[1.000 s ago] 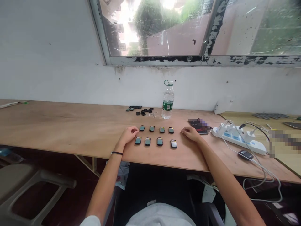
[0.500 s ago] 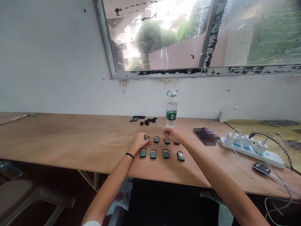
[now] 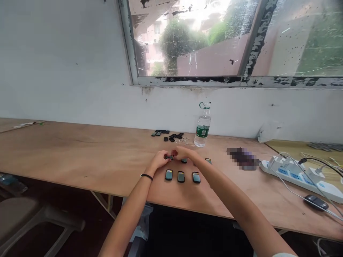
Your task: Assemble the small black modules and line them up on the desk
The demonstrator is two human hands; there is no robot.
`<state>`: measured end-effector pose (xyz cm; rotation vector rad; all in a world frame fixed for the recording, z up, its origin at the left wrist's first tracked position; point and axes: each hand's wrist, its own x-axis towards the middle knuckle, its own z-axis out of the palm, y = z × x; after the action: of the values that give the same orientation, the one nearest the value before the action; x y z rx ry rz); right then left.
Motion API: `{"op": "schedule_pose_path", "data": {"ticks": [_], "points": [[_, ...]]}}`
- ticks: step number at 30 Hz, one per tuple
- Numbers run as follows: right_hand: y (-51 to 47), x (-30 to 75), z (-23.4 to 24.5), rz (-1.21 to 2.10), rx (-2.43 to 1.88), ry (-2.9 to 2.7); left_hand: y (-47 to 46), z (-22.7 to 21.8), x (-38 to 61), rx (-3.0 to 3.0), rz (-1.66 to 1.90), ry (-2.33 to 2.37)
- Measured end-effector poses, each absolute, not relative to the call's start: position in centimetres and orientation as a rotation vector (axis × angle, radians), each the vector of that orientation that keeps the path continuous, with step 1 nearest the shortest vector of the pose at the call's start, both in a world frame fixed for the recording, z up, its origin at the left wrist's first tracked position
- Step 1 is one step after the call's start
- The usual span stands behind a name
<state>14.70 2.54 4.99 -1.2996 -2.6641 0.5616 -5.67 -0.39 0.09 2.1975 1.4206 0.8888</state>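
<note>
Two rows of small black devices with lit screens lie on the wooden table [image 3: 80, 150] in front of me. Three of the near row show, the middle one [image 3: 181, 176] among them. My left hand [image 3: 160, 160] and my right hand [image 3: 183, 152] meet over the left end of the far row, fingers pinched together on one small black device [image 3: 168, 156]. My right forearm crosses over the right end of the rows and hides part of them. One far-row device [image 3: 208, 161] peeks out beyond that arm.
A water bottle [image 3: 203, 126] stands by the wall, with a heap of small black parts [image 3: 168, 135] to its left. A white power strip [image 3: 297, 175] with cables and a dark mouse-like object [image 3: 316, 202] lie at the right. A grey chair [image 3: 34, 221] stands lower left.
Both hands came in from the ends of the rows and closed together on a far-row device at the left. The view shifted left and slightly up.
</note>
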Motion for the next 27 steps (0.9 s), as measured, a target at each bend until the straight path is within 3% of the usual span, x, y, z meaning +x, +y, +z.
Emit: {"op": "schedule_pose_path", "data": {"ticks": [27], "points": [[3.3,15.5,5.1,0.874,-1.158,-2.713,-0.9,0.8,-5.0,2.239,0.828,1.458]]}}
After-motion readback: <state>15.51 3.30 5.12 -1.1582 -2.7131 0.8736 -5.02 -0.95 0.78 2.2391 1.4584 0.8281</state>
